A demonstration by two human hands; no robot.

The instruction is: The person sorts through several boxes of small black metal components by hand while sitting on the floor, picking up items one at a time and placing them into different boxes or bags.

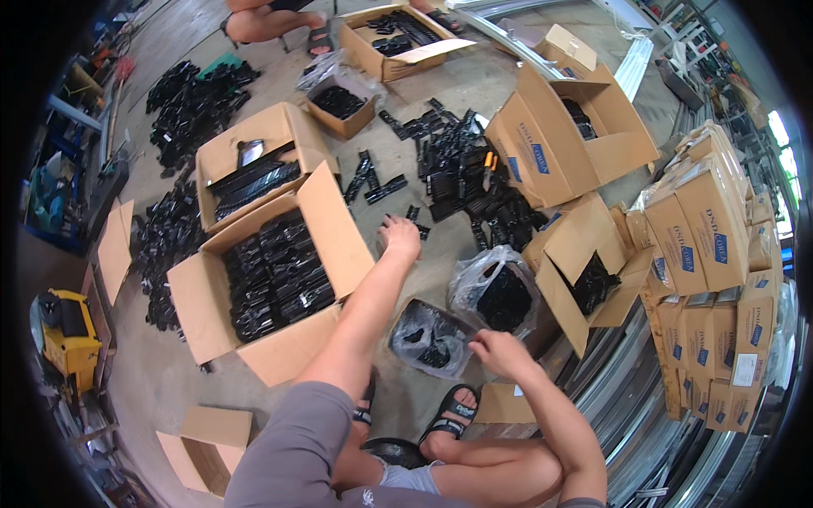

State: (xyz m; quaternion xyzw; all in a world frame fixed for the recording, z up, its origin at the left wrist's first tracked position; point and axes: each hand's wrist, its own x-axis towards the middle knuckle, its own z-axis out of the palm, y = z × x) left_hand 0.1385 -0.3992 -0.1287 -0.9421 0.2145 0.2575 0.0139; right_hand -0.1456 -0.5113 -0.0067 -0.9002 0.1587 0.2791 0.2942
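My left hand (400,239) reaches forward over the floor, fingers apart and slightly bent, beside a small black part (415,216). Whether it touches that part is hard to see. My right hand (501,352) is closed, thumb and fingertips pinched together at the right of a small tub lined with clear plastic (409,319). What the pinch holds, if anything, is too small to make out. Black pieces (435,354) lie in that tub. Just beyond it stands a clear plastic bag (466,284) filled with small black parts (506,301).
An open carton (195,305) packed with black parts stands left of my left arm. Black strips (449,178) are heaped ahead. Further open cartons (518,140) stand around, with stacked sealed boxes (707,224) and metal profiles (631,398) at right. Another person's leg (262,25) shows at the far edge.
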